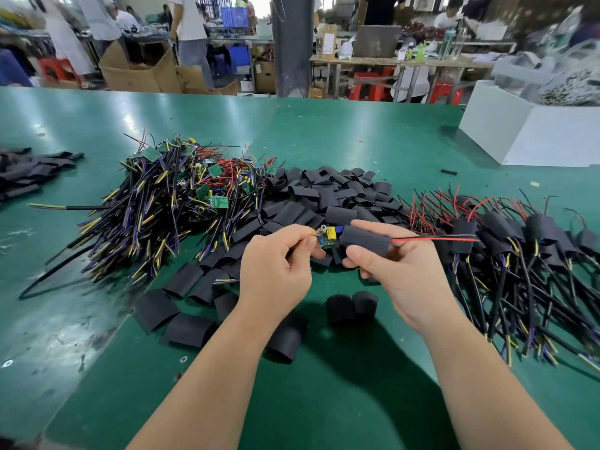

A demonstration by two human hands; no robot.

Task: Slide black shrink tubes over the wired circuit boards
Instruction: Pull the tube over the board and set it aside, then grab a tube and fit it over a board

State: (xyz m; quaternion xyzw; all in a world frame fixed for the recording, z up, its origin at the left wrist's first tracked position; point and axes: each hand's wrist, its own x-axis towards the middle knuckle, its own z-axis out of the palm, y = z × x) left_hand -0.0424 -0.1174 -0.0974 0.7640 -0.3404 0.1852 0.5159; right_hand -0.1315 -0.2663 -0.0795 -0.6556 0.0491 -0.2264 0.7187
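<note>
Open mat (341, 401) in front; board heap (168, 196) left, tube pile (324, 196) centre, sleeved bundle (519, 254) right, white box (532, 134) beyond.

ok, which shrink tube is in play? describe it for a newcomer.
On the green table, look in front of the central heap of loose black tubes. It is the tube gripped by the right hand; alone among them, it has a red wire poking out its right end and a circuit board, held by the left hand, at its left.
</note>
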